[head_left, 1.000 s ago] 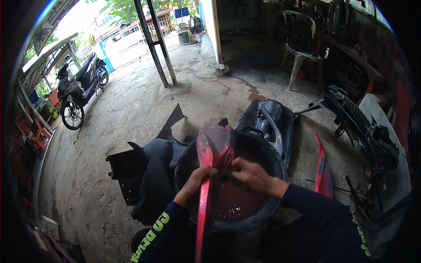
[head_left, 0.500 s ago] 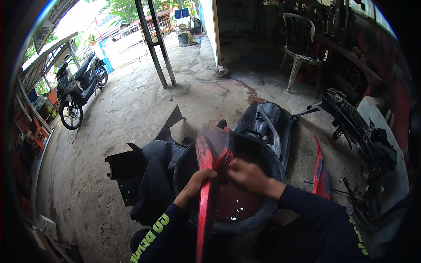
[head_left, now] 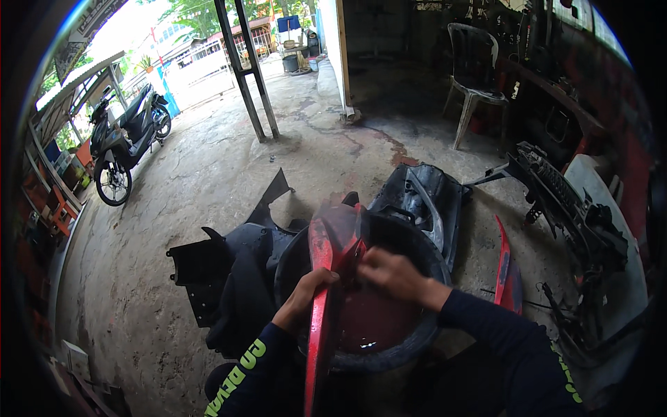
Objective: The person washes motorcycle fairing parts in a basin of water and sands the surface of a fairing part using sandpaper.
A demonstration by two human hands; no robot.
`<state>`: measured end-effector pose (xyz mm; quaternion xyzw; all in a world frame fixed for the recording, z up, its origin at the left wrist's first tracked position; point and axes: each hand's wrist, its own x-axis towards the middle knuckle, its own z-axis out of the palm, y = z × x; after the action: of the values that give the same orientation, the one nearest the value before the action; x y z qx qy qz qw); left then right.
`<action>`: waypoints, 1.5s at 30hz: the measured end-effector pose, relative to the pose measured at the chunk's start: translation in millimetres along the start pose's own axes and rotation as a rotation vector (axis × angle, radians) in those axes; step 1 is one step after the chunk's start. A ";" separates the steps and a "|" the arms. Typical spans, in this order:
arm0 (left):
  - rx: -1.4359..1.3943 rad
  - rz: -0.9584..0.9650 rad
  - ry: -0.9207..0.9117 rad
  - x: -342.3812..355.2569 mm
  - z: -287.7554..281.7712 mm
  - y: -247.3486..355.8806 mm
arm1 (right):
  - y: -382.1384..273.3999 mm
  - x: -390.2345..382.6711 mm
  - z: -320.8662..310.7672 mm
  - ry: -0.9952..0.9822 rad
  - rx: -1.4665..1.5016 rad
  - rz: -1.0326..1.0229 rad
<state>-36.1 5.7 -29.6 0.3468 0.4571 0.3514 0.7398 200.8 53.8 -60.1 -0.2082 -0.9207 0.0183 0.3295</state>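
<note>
My left hand (head_left: 306,292) grips a long red motorcycle body panel (head_left: 322,243) by its narrow part, thumb across it. The panel stands tilted over a black tub (head_left: 399,354) of murky reddish liquid (head_left: 375,320), its upper end dull and scuffed. My right hand (head_left: 389,271) is closed against the panel's right side, over the tub; it is blurred, and whatever is in its fingers is hidden.
Black panels (head_left: 243,278) lie left of the tub, a grey-black part (head_left: 438,191) behind it, a red panel (head_left: 507,278) and black frame (head_left: 570,222) to the right. Farther off are a parked scooter (head_left: 128,149), metal posts (head_left: 246,83) and a plastic chair (head_left: 476,94).
The red panel and my left hand have shifted slightly leftward. My right hand has moved a little on the panel's right side, still closed and blurred.
</note>
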 end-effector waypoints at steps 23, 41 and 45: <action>0.118 0.068 -0.077 15.5 -16.5 -11.9 | 5.0 -3.6 -3.4 0.008 -0.093 0.038; 0.132 0.061 -0.057 13.3 -2.1 1.0 | 0.5 -1.3 -12.2 -0.064 -0.090 0.221; 0.328 0.061 0.005 10.0 -4.0 3.0 | -10.9 -12.7 12.9 0.069 0.007 -0.058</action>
<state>-37.1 16.4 -32.8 0.4756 0.4994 0.2953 0.6612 197.7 40.1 -75.9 -0.1806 -0.9145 0.0049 0.3620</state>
